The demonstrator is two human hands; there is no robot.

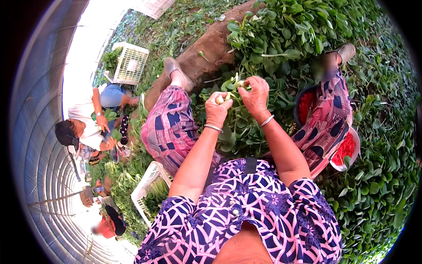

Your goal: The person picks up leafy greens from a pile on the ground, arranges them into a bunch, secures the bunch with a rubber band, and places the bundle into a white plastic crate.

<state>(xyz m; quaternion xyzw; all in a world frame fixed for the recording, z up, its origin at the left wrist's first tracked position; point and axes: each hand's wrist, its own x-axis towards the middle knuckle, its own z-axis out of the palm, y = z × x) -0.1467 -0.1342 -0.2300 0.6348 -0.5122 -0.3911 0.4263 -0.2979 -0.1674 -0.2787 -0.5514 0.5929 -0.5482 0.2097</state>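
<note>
My left hand (216, 112) is closed around the pale bases of leafy greens, their cut-looking ends showing by the thumb. Close beside it, my right hand (257, 95) pinches a pale green stem (240, 85) between thumb and fingers. Both hands are over a heap of loose leaves and stems (235, 132) between my legs. Part of what the right hand grips is hidden behind its fingers. Each wrist wears a silver bangle.
Dense leafy greens (290, 29) lie ahead and right. Beside my right leg are a dark bowl (298, 112) and a white bowl (355, 155), both with red strips. White plastic crates (132, 64) stand left. A person (85, 115) in a dark cap handles greens under the tunnel cover (39, 138).
</note>
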